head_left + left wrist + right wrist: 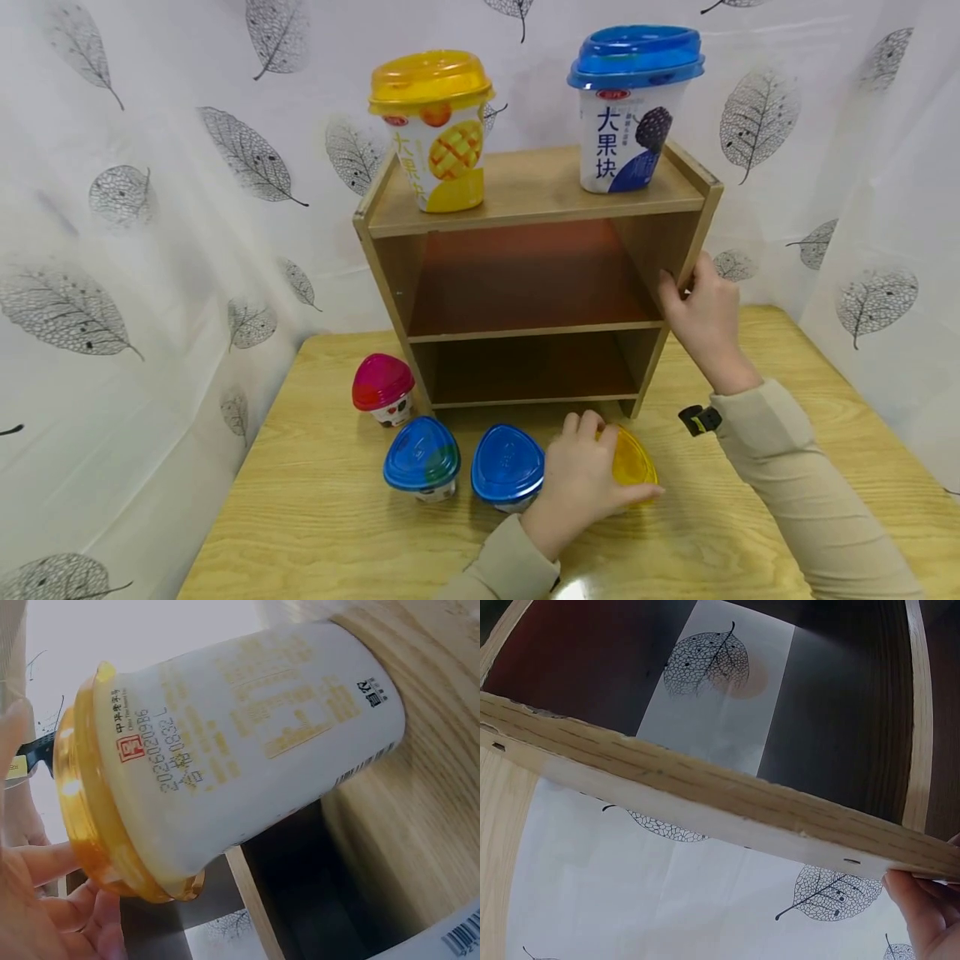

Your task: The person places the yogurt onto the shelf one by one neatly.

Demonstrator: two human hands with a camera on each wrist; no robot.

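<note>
My left hand [576, 475] reaches over the yellow-lidded cup [633, 460] on the table, its thumb and fingers spread around the lid. In the left wrist view the fingers [56, 859] touch the yellow lid's edge, and the cup's white printed side [255, 720] faces the camera. My right hand [705, 317] grips the right side panel of the wooden shelf [525, 335]. The right wrist view shows the thumb and fingers [922, 911] at that panel's edge. Left of my left hand stand two blue-lidded cups, one near [507, 467] and one farther off [422, 457].
A large yellow-lidded tub [442, 142] and a large blue-lidded tub [633, 125] stand on the shelf's top. A pink-lidded cup [384, 390] sits by its lower left side. A leaf-patterned white sheet [172, 250] hangs behind the table [300, 517].
</note>
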